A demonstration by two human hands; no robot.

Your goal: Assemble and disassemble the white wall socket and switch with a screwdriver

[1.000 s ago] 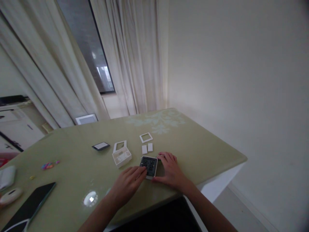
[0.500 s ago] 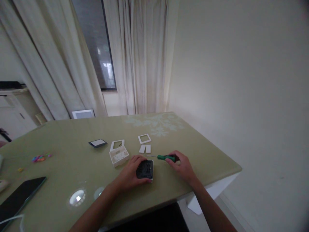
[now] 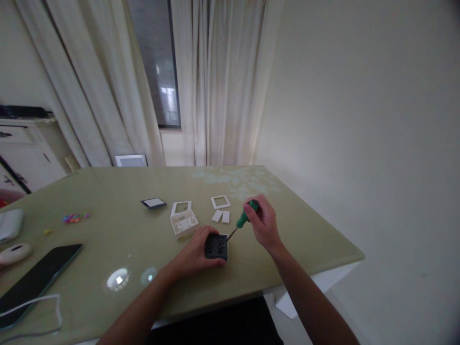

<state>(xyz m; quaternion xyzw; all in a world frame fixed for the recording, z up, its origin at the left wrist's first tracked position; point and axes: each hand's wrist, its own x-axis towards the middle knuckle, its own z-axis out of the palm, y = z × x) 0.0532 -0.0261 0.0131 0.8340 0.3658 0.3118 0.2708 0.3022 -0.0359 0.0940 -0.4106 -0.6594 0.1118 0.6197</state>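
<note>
My left hand [image 3: 197, 250] grips a small square module [image 3: 216, 246], dark inside with a white edge, that looks like a wall switch body, close to the table's near edge. In my right hand [image 3: 263, 221] is a green-handled screwdriver [image 3: 243, 220], tilted down to the left. Its tip meets the right side of the module. Beyond the module lie two white switch rockers [image 3: 225, 217] and a thin white square frame [image 3: 220, 202]. A white mounting box [image 3: 184, 224] sits left of them, with another white frame [image 3: 181, 207] leaning at its back.
On the green table [image 3: 118, 225] are a dark-edged panel [image 3: 153, 203], small colourful pieces [image 3: 74, 218], a black tablet [image 3: 38, 282], a white cable [image 3: 57, 309] and a white mouse-like object [image 3: 15, 254]. A wall [image 3: 341, 143] rises along the right.
The screwdriver has swung from nearly level to a steep tilt, its tip now at the module's right side. My right hand rose with it. The view shifted slightly.
</note>
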